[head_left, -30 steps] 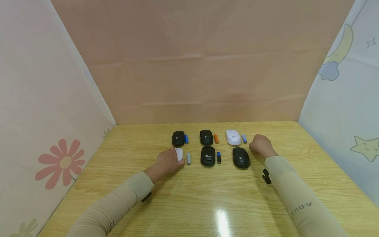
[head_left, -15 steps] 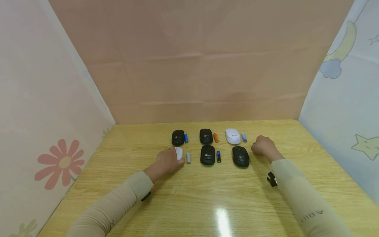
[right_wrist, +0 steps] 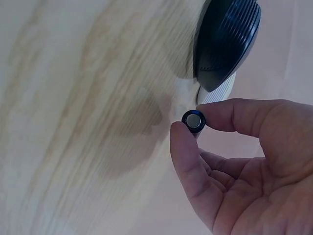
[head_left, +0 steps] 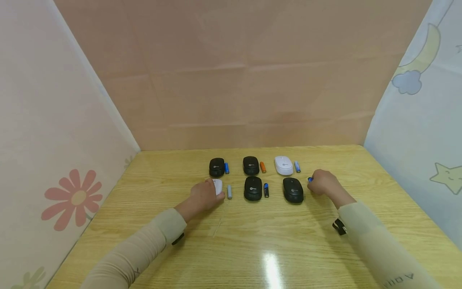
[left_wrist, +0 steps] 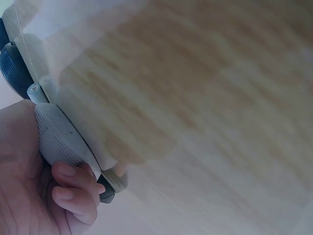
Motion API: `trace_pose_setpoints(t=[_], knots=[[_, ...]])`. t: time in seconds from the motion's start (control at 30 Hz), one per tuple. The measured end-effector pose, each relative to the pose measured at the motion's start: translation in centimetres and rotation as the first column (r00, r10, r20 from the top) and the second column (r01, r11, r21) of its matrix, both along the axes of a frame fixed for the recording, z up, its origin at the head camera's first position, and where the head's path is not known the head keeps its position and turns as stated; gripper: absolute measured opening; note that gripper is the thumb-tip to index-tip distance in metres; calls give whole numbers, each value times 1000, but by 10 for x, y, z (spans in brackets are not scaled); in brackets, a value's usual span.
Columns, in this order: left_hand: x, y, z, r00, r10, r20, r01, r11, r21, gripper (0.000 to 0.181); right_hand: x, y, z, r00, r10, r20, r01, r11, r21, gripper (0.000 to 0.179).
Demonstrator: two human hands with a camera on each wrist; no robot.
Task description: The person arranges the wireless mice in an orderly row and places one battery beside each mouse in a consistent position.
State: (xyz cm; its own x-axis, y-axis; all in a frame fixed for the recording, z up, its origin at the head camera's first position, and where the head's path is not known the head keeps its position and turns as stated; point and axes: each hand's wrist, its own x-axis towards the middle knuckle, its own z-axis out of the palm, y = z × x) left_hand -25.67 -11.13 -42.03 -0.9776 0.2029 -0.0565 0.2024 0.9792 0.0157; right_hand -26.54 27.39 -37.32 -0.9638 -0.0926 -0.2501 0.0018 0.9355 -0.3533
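Note:
In the head view my left hand [head_left: 203, 196] grips a white computer mouse [head_left: 217, 186] at the left of the front row. Curled fingers lie along the ribbed side of this white mouse [left_wrist: 61, 134] in the left wrist view. A silver-grey battery [head_left: 229, 192] lies just right of it. My right hand [head_left: 322, 183] is right of a black mouse [head_left: 293, 190]. Between thumb and forefinger it pinches a battery [right_wrist: 193, 121], seen end-on in the right wrist view; its blue end shows in the head view.
Behind stand two black mice [head_left: 217, 167] and a white mouse [head_left: 284, 165], with blue, orange [head_left: 263, 167] and pale blue [head_left: 297, 166] batteries beside them. Front middle holds a black mouse [head_left: 253, 188] and a blue-black battery [head_left: 266, 190]. Walls enclose the wooden table [head_left: 231, 249].
My right hand has moved right and slightly toward me, away from the black mouse, and the blue end of its battery has come into sight. The left hand stays on the white mouse.

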Motion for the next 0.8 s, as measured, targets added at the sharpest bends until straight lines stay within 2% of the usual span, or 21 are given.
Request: trace_pose_setpoints(t=[0.1,0.23,0.33,0.63,0.8], knots=[[0,0,0,1000,2,-1,-2,1000,6,69,4,-1,0,1000,5,-9,-5,1000,0,15],[0,0,1,1000,2,1,-2,1000,6,70,8,-3,0,999,28,-37,-28,1000,10,29],[0,1,0,1000,2,-1,-2,1000,9,70,11,-4,-1,997,47,-56,-46,999,18,32],[-1,0,-2,1000,4,-6,-3,1000,28,68,20,-10,-4,994,71,-85,-69,997,28,18],[-2,0,-2,1000,6,-1,-6,1000,22,69,22,-11,-6,993,73,-92,-71,997,22,17]])
